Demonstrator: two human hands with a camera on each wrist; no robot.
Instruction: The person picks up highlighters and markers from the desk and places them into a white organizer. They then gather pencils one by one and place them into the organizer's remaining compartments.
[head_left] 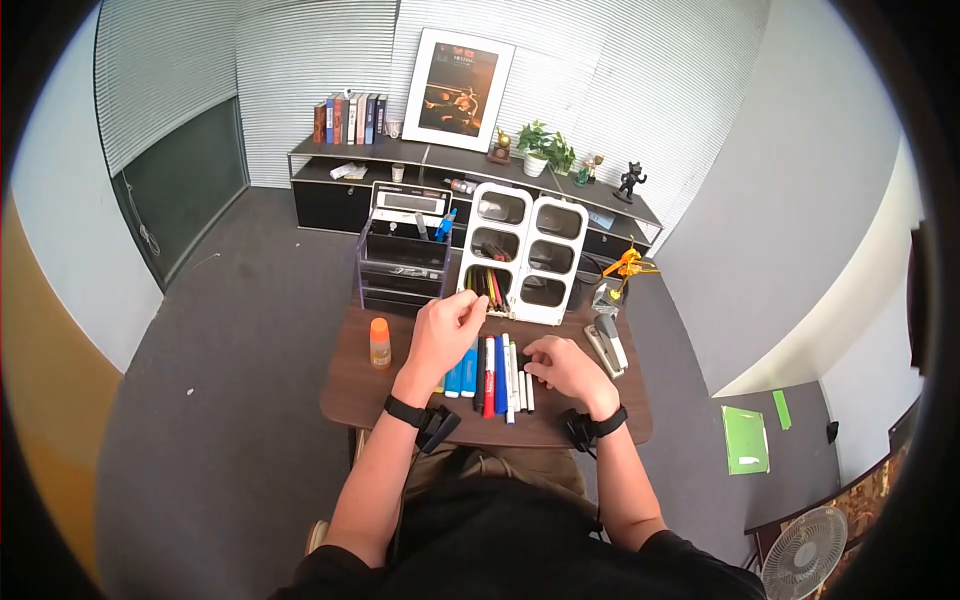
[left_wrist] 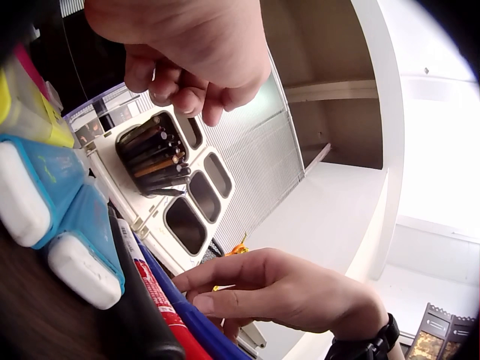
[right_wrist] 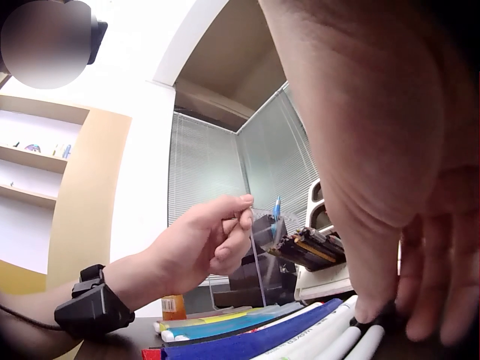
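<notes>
A row of markers and highlighters lies on the desk, with a red-and-white marker [head_left: 489,375], a blue marker [head_left: 501,375], blue highlighters [head_left: 461,375] and slim white pens [head_left: 525,390] at its right end. My left hand [head_left: 448,325] hovers over the row's left part, fingers loosely curled, with nothing visible in them. Just beyond it, dark pens and coloured pencils [head_left: 490,285] fill a lower compartment of the white organizer [head_left: 522,255]. My right hand [head_left: 570,370] is lowered at the row's right end. Its thumb [right_wrist: 369,304] touches the white pens' dark ends, with the other fingers extended beside them.
An orange-capped glue bottle [head_left: 380,345] stands on the left of the desk [head_left: 350,395]. Behind it is a dark drawer organizer [head_left: 403,265]. At the right are a stapler [head_left: 606,345] and an orange figure [head_left: 628,265]. A low cabinet [head_left: 330,200] stands farther back.
</notes>
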